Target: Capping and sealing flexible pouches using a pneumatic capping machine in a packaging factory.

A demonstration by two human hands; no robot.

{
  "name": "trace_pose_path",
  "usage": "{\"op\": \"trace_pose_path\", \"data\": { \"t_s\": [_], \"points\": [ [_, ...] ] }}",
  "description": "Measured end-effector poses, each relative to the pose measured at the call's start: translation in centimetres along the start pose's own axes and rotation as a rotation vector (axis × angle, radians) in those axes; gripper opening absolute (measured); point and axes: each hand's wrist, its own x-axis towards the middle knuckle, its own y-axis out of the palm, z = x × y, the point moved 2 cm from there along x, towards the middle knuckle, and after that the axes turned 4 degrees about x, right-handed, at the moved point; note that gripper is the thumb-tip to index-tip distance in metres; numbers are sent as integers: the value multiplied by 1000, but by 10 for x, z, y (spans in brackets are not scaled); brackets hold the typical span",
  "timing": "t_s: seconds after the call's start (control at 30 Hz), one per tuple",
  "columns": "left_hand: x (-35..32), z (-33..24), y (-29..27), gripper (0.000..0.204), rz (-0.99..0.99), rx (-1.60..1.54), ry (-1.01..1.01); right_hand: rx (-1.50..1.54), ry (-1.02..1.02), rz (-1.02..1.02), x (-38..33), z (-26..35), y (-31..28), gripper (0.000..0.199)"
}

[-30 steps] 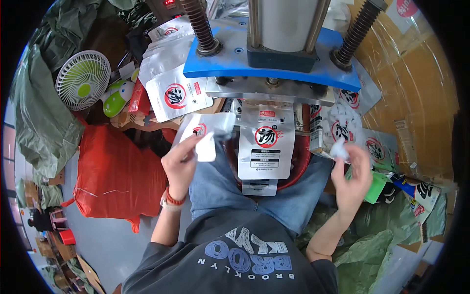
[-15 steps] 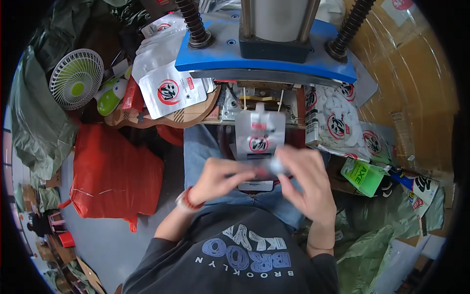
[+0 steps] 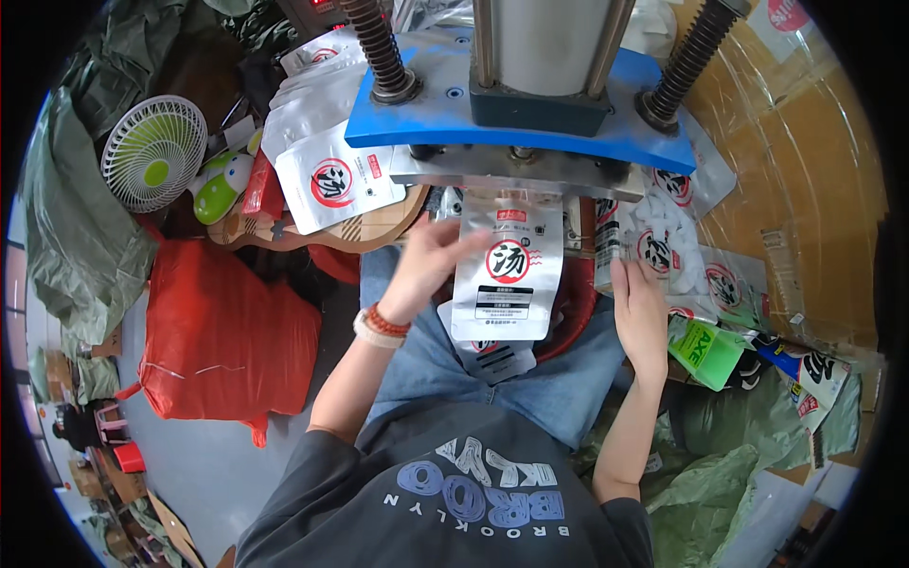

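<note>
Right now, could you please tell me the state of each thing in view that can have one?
Press: raised, plate above the pouch top.
Pouch: hanging upright under the press, left hand on its edge.
Right hand: flat, resting on the pouch pile.
Fan: cannot tell whether it is running.
Red bag: closed, lying on the floor.

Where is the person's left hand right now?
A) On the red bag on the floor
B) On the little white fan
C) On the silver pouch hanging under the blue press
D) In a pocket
C: the left hand touches the left edge of the silver pouch that hangs below the blue press, far from the fan and the red bag.
</note>
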Motion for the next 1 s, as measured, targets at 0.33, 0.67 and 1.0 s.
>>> {"op": "trace_pose_path", "data": {
  "t_s": [0.33,0.67,1.0],
  "points": [
    [-45,52,-94,35,-490,1052,464,890,-190,-333,-45,15,-30,36],
    [-116,-72,-29,32,-258,889,906,127,-943,-100,-52,130,-17,31],
    [-76,-6,25,19,114,127,158,231,-513,-237,-44,111,-28,52]
  ]
}}
